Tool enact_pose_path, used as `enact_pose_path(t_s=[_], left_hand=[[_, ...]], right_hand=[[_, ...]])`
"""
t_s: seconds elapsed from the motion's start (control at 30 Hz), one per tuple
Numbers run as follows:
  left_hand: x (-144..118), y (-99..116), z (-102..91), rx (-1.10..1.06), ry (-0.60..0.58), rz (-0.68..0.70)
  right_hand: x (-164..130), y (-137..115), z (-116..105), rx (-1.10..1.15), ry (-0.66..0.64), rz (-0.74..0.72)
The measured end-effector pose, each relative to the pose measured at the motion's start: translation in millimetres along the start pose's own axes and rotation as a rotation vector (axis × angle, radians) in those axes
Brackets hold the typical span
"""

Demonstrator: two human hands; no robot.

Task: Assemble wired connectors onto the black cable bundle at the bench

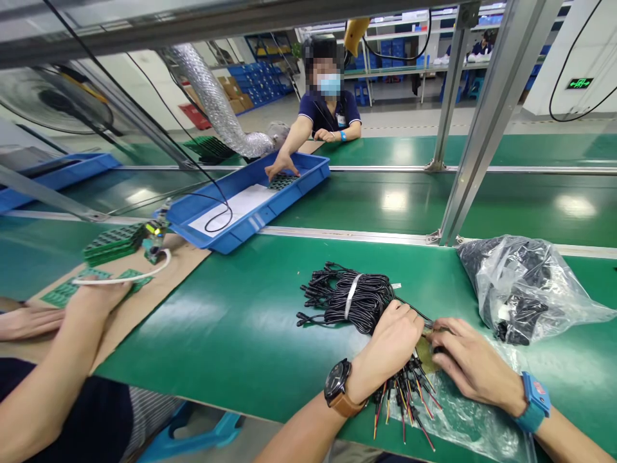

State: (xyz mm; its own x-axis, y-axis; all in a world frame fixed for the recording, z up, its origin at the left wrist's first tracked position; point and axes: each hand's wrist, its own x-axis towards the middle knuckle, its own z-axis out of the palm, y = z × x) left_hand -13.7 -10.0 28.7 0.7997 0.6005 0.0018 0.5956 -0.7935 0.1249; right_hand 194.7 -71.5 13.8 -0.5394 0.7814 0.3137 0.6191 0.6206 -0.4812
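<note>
Black cable bundle [354,299] lies tied on the green bench [231,334] at our edge, our left hand [393,337] clamped over its stripped ends to pin them while our right hand [465,360] pinches the wires beside it.

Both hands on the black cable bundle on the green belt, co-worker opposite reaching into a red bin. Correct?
Not quite: the bin the co-worker's hand reaches into is blue, not red, as the head view shows. The rest holds: left hand and right hand are on the black cable bundle on the green belt.
</note>
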Motion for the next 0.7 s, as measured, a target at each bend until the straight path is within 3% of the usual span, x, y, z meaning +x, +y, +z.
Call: enact_pose_path(t_s=[0.13, 0.23, 0.57, 0.7], left_hand=[[0.7, -1.6, 2.3, -0.006, -0.006, 0.005], [-0.5, -2.5, 0.0, -0.066, 0.006, 0.008], [-4.5, -1.1, 3.6, -0.512, 0.132, 0.021], [-6.0, 3.1, 3.4, -0.657, 0.085, 0.024]], right_hand=[[-3.0, 10.0, -7.0, 0.061, 0.227, 0.102], [-4.9, 16.0, -9.3, 0.049, 0.319, 0.168], [-7.1, 17.9, 1.6, 0.215, 0.310, 0.345], [-8.6, 19.7, 5.8, 0.368, 0.281, 0.396]])
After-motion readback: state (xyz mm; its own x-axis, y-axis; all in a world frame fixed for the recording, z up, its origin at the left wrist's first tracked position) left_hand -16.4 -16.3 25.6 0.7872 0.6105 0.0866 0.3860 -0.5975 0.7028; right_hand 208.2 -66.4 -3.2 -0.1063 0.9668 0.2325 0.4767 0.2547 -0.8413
